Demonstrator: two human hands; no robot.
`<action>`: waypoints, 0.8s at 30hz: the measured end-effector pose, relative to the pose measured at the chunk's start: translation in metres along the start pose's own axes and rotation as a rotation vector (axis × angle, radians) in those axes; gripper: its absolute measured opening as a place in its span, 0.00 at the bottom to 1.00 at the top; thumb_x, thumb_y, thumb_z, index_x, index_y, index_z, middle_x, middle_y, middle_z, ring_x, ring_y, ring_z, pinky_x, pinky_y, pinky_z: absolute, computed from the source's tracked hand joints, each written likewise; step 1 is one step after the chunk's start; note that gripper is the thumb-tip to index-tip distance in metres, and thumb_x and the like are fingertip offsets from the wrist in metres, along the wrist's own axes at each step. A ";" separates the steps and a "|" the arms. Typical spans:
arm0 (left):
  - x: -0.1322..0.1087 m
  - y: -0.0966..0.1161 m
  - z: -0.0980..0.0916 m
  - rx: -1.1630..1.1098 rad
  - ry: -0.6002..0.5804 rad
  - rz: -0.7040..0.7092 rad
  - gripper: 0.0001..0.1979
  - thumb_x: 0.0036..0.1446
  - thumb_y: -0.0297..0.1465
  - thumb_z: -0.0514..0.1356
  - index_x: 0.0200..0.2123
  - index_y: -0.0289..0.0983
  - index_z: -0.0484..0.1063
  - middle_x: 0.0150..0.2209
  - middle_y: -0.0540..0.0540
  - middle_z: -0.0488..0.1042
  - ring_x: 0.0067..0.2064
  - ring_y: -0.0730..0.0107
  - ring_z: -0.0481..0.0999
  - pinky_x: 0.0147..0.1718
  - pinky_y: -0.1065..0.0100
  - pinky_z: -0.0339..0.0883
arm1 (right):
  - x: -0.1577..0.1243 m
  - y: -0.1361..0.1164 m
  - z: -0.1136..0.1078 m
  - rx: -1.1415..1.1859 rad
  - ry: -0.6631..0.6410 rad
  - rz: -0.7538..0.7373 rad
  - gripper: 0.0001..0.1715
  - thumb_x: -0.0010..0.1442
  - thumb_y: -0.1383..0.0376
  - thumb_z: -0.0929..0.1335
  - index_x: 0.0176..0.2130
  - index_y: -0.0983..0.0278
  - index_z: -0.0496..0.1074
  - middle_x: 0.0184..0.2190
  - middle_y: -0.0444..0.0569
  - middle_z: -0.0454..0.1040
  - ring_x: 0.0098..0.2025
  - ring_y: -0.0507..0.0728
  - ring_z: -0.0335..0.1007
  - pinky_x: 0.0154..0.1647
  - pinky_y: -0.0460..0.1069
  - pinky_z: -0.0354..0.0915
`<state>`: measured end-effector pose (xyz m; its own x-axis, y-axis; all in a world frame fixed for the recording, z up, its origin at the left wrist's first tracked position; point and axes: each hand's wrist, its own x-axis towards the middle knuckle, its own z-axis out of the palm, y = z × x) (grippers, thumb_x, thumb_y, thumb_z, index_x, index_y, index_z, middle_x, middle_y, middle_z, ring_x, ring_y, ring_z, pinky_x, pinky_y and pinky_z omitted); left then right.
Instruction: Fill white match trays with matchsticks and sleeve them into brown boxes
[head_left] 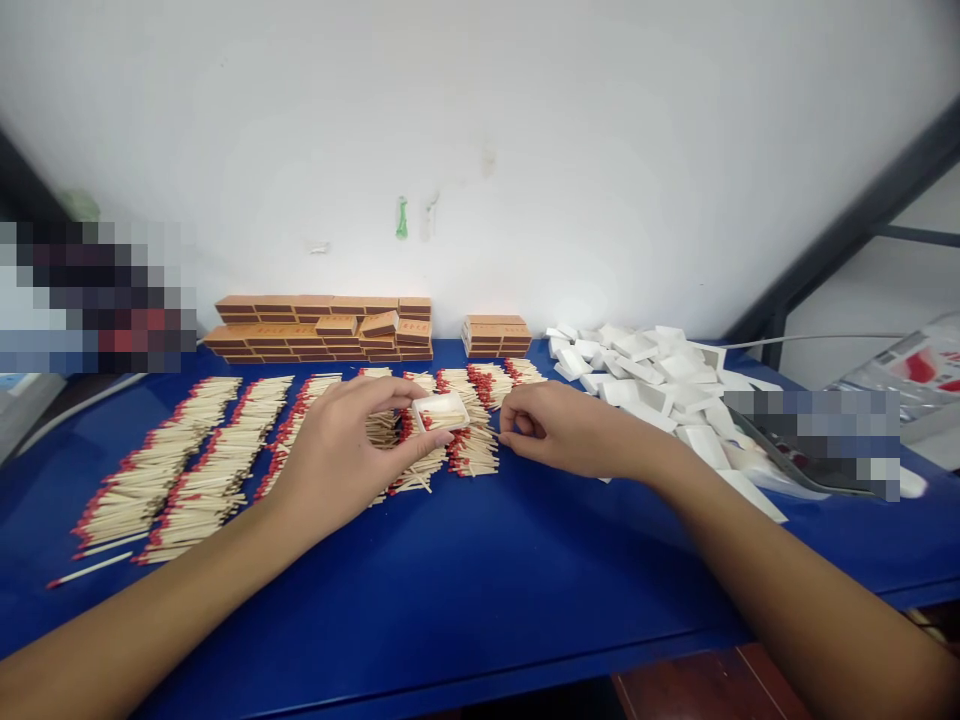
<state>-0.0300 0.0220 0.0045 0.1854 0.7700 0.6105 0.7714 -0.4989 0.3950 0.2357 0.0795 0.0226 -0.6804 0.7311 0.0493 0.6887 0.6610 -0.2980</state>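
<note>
My left hand [341, 440] is closed on a small white matchbox tray [436, 402], pinched between thumb and fingers above the matches. Several red-tipped matches lie inside the tray. Just to its right, my right hand [562, 425] has its fingers curled, thumb and fingertips together, at the right edge of a row of loose matches [476, 458]. Whatever those fingertips hold, if anything, is too small to make out. More rows of matches [191, 490] spread to the left across the blue table, partly hidden behind my left hand.
Orange matchboxes [292, 335] are stacked along the wall, with a smaller stack [496, 335] to their right. White empty trays [652, 370] lie heaped on the right. A dark phone-like device [780, 445] and a clear plastic package [922, 365] are beyond them. One stray match [90, 570] lies front left.
</note>
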 end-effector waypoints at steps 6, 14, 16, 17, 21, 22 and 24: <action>0.000 0.000 0.001 0.018 -0.004 0.010 0.17 0.57 0.44 0.72 0.45 0.43 0.79 0.45 0.51 0.84 0.46 0.61 0.81 0.47 0.61 0.72 | 0.001 -0.007 -0.005 -0.001 0.111 0.031 0.06 0.62 0.67 0.68 0.31 0.62 0.72 0.27 0.43 0.72 0.29 0.52 0.64 0.30 0.49 0.56; -0.002 0.000 0.000 0.015 -0.003 0.007 0.17 0.57 0.44 0.72 0.45 0.43 0.78 0.44 0.50 0.84 0.45 0.60 0.82 0.46 0.61 0.72 | 0.005 -0.012 0.006 0.105 0.132 -0.003 0.05 0.62 0.67 0.69 0.32 0.63 0.73 0.26 0.42 0.72 0.28 0.51 0.64 0.30 0.48 0.56; -0.002 0.000 0.000 0.014 -0.007 0.007 0.18 0.57 0.44 0.72 0.46 0.43 0.78 0.45 0.50 0.84 0.45 0.60 0.82 0.46 0.61 0.73 | 0.005 -0.012 0.008 0.108 0.116 -0.004 0.05 0.63 0.67 0.69 0.33 0.63 0.73 0.26 0.42 0.71 0.28 0.51 0.63 0.30 0.48 0.56; -0.002 0.000 0.000 0.012 -0.007 0.007 0.18 0.57 0.44 0.72 0.46 0.43 0.78 0.45 0.50 0.84 0.45 0.60 0.82 0.46 0.61 0.73 | 0.006 -0.011 0.008 0.105 0.109 0.001 0.06 0.63 0.67 0.69 0.32 0.63 0.73 0.26 0.42 0.71 0.28 0.51 0.63 0.30 0.49 0.55; -0.001 0.000 0.000 0.015 -0.007 0.005 0.18 0.57 0.44 0.72 0.46 0.43 0.78 0.45 0.50 0.84 0.45 0.61 0.82 0.47 0.61 0.73 | 0.006 -0.011 0.008 0.104 0.076 0.032 0.07 0.64 0.66 0.69 0.32 0.63 0.73 0.25 0.42 0.71 0.28 0.51 0.62 0.29 0.49 0.54; 0.000 0.000 0.000 0.018 -0.006 0.005 0.17 0.57 0.44 0.72 0.46 0.43 0.78 0.45 0.50 0.84 0.45 0.61 0.82 0.47 0.61 0.73 | 0.005 -0.010 0.008 0.104 0.071 0.035 0.07 0.64 0.65 0.69 0.32 0.63 0.73 0.25 0.43 0.71 0.28 0.51 0.63 0.29 0.49 0.54; 0.000 0.000 0.000 0.021 -0.008 0.005 0.17 0.57 0.43 0.72 0.46 0.44 0.78 0.45 0.50 0.84 0.46 0.60 0.82 0.48 0.60 0.73 | 0.005 -0.010 0.008 0.103 0.060 0.034 0.08 0.64 0.64 0.69 0.32 0.63 0.73 0.26 0.43 0.71 0.28 0.52 0.63 0.29 0.49 0.54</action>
<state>-0.0296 0.0221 0.0043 0.1940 0.7707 0.6069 0.7828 -0.4945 0.3777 0.2230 0.0753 0.0185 -0.6390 0.7634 0.0940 0.6794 0.6175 -0.3963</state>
